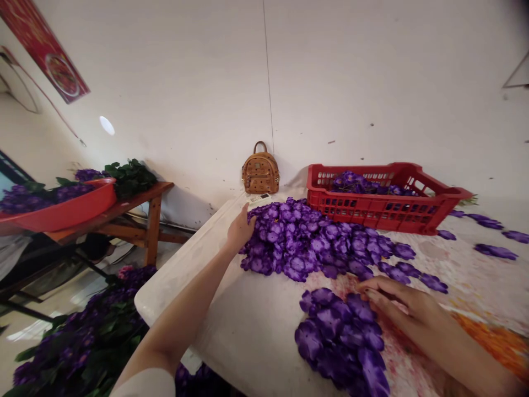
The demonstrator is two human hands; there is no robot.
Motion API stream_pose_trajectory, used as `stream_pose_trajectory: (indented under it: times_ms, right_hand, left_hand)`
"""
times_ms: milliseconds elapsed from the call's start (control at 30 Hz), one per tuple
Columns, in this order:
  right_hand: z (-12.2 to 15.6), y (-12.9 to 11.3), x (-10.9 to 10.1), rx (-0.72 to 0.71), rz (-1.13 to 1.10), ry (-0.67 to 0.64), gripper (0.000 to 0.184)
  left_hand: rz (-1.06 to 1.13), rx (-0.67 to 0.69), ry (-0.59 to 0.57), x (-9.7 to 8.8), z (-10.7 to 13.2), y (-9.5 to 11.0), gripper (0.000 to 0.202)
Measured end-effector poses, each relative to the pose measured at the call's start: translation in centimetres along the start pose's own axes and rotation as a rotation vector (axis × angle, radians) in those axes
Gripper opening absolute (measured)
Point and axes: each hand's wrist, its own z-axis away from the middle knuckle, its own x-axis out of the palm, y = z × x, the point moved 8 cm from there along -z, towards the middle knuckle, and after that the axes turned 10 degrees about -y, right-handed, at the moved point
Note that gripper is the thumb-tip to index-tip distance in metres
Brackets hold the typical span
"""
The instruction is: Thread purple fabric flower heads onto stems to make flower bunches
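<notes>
My left hand (241,227) is stretched out at the left edge of a big heap of purple fabric flowers (289,237), a finger pointing at a pale calculator (259,199). Its fingers look apart, with nothing seen in them. Over the table's near right, my right hand (407,306) has thumb and index fingertips pinched together. Whatever sits between them is too small to make out. Just left of those fingertips lies a smaller cluster of purple flowers (330,325), overlapping one another.
A red plastic crate (374,214) holding purple flowers stands behind the heap. The white table (248,325) also bears a brown mini backpack (261,172) and orange petals (491,339). Leafy purple flowers (82,342) stand low at left, near a red basin (78,209) on a wooden bench (154,220).
</notes>
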Motion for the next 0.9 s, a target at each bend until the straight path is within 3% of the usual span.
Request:
stream_pose_trajectory:
  times_ms: [67,133,300,367,500,700,900]
  right_hand:
    - [-0.1,0.3,0.1,-0.008,0.014,-0.022,0.039]
    - [-0.1,0.5,0.1,-0.009,0.013,-0.028,0.041]
    - [-0.1,0.7,0.5,0.007,-0.032,0.006,0.045]
    - [-0.1,0.7,0.5,0.014,-0.044,0.031,0.044]
    - [0.1,0.9,0.5,0.017,-0.056,0.044,0.043]
    - [0.2,1.2,0.5,0.021,-0.047,0.047,0.042]
    - [0.1,0.6,0.4,0.011,-0.034,0.041,0.044]
  left_hand:
    - [0.012,-0.079,0.069,-1.2,0.1,-1.4,0.052]
    - [0.029,-0.061,0.096,-1.7,0.1,-1.3,0.043]
    - [0.135,0.279,-0.011,0.5,-0.7,3.7,0.050]
    - [0.192,0.280,-0.063,1.6,-1.4,4.3,0.040]
    - [0.256,0.162,-0.050,2.0,-3.1,3.0,0.012]
    - [0.343,0.109,-0.014,0.5,-4.3,1.2,0.024]
    - [0.312,0.133,0.014,-1.1,-3.5,1.2,0.036]
